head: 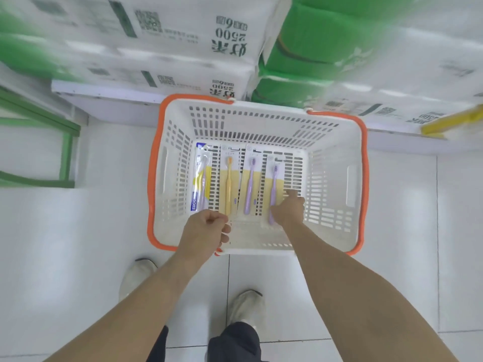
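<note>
A person stands over a white shopping basket [332, 152] on the tiled floor [78, 231] at the centre of the frame, laying packed toothbrushes in a row along its bottom. The right hand [288, 210] reaches down to the rightmost purple toothbrush pack [276, 173], right of centre. Its fingers [294, 194] are spread, with the forefinger stretched straight along the pack's right edge and the thumb out over the brush handle. The hand appears to press the pack flat rather than pinch it.

The left hand [209, 231] hangs over the basket's near rim at the lower end of the yellow toothbrush pack [228, 178]. Its fingers [225, 229] are curled in tight, and it cannot be told whether they hold the card's edge or nothing.

The step looks like squaring the last pack with its neighbours, the other purple pack [249, 178] and the blue-edged pack [201, 178] at the left. It is best done with light, flat pressure, sliding the card until it lies parallel and just beside the next one. The hand should then lift straight up, so the thin card does not drag or catch in the slotted bottom.
</note>
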Tool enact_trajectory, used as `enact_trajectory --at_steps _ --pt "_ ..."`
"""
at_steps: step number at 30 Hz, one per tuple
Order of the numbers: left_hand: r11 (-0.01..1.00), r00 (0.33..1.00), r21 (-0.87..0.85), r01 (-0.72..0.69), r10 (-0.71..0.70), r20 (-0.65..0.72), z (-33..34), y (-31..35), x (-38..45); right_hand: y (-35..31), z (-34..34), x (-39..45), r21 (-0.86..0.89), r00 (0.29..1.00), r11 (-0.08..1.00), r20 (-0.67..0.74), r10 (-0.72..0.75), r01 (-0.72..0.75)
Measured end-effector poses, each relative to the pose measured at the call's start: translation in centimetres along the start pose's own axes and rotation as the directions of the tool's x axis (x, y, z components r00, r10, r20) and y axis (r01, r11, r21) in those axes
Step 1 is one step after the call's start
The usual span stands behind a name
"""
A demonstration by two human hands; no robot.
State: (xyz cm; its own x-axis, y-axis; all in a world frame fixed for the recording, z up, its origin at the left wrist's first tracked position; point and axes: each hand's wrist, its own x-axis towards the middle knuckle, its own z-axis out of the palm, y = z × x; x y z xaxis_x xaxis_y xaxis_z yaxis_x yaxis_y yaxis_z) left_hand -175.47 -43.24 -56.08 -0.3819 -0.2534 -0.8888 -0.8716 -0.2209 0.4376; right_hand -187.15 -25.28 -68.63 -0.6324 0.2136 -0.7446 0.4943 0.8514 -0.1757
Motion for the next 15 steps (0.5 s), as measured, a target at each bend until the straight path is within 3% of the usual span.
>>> enact_trajectory --at_steps 5,9,15 --pt "1.000 1.000 0.001 0.001 -0.001 0.004 -0.4 2.9 -7.2 -0.1 -5.3 -9.6 0.047 0.988 0.989 0.048 -0.145 0.142" --pt "0.998 0.999 0.060 -0.006 0.004 0.038 -1.4 5.4 -15.7 0.0 -9.9 -19.9 0.157 0.982 0.977 0.104 -0.160 0.143" --pt "0.999 1.000 0.050 -0.008 0.008 0.019 -4.7 8.9 -29.4 -1.3 -15.9 -34.5 0.187 0.969 0.971 0.165 -0.183 0.152"
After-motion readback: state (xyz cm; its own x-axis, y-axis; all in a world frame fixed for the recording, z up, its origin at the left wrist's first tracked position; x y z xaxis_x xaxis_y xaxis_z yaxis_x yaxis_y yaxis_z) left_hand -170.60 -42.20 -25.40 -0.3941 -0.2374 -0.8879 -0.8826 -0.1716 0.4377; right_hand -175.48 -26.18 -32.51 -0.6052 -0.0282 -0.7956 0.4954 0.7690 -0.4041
